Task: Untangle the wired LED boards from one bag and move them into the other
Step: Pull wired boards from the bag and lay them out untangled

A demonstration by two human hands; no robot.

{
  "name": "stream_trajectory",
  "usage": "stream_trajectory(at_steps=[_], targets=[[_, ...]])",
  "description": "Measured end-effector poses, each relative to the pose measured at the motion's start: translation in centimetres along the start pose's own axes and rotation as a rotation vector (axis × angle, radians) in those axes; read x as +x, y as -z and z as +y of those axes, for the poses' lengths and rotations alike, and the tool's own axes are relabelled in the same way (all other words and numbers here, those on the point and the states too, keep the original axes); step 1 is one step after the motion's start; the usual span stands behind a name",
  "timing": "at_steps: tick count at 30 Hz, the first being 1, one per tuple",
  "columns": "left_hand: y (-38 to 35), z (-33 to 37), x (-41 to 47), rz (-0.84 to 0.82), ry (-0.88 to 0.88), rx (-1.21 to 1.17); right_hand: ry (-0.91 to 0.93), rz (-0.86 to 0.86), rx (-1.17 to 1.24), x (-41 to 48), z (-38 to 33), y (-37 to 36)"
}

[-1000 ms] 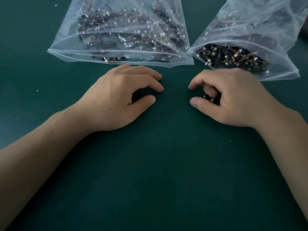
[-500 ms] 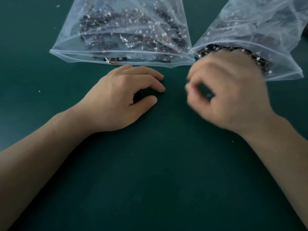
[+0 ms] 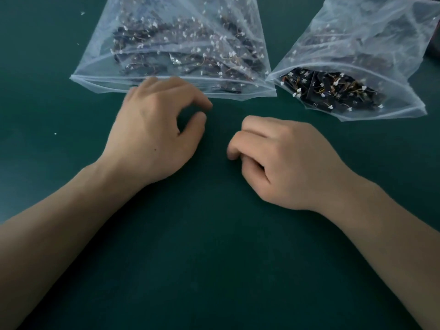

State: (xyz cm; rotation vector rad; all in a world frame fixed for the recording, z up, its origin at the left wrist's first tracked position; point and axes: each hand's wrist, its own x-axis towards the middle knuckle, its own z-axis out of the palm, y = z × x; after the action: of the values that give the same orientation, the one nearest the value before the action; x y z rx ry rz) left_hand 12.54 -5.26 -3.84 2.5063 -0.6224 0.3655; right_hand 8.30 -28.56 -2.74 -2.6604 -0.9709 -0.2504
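Note:
Two clear zip bags lie at the far side of the green table. The left bag holds several black wired LED boards with white connectors. The right bag gapes toward me, with a tangle of boards at its mouth. My left hand rests at the left bag's near rim, fingers loosely curled with nothing visible between them. My right hand lies on the table between the bags' mouths and me, fingers curled tight into the palm. Whatever it holds is hidden.
The green table surface stretches bare toward me between my forearms. A few white specks lie at the left. A dark object's corner shows at the right edge behind the right bag.
My right hand, which gripped a small wired board and rose in front of the right bag's mouth, came back down toward the middle. My left hand slid forward to the left bag's rim.

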Motion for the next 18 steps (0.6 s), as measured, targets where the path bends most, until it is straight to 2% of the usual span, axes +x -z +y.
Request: stream_trajectory(at_steps=[6, 13, 18], targets=[[0.8, -1.4, 0.5, 0.075, 0.182, 0.141, -0.102, 0.032, 0.085, -0.2, 0.6, 0.0], [0.5, -1.7, 0.8, -0.024, 0.247, 0.233, -0.124, 0.090, 0.067, 0.8, 0.9, -0.6], [0.0, -0.5, 1.7, -0.094, 0.260, 0.252, -0.241, 0.007, -0.027, 4.4, 0.2, -1.6]])
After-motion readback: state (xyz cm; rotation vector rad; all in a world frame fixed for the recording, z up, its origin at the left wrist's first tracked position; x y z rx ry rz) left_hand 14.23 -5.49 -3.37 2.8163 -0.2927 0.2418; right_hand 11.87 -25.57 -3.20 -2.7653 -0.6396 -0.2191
